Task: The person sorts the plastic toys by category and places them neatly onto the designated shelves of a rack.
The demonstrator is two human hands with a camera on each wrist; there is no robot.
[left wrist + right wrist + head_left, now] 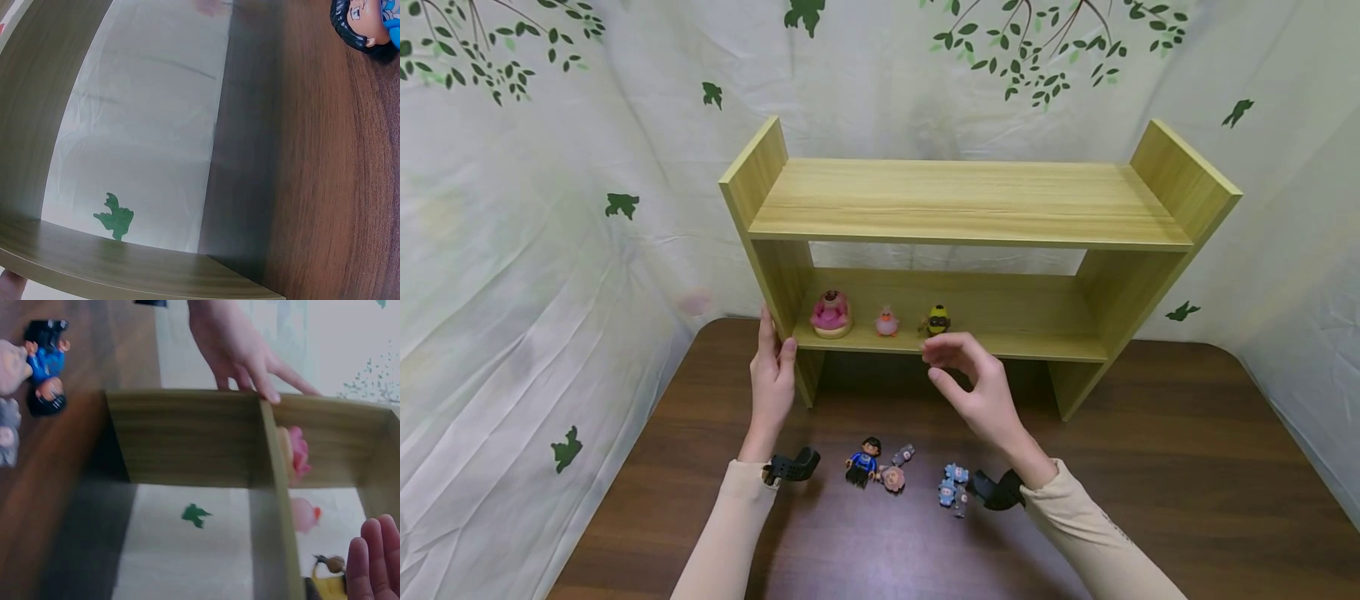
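Observation:
On the middle board of a wooden shelf stand a pink bear figure, a small pink duck-like figure and a yellow figure with dark goggles. My left hand rests against the shelf's left side panel, fingers along the outside and thumb at the front edge. Just in front of the yellow figure is my right hand, its fingers gently curved and thumb apart, with nothing held. In the right wrist view, the fingers of that hand partly cover the yellow figure.
On the brown table before the shelf, a black-haired doll in blue lies beside a grey figure and a pinkish-brown one. Several small blue and grey figures are grouped near the right wrist. A leaf-patterned cloth hangs behind.

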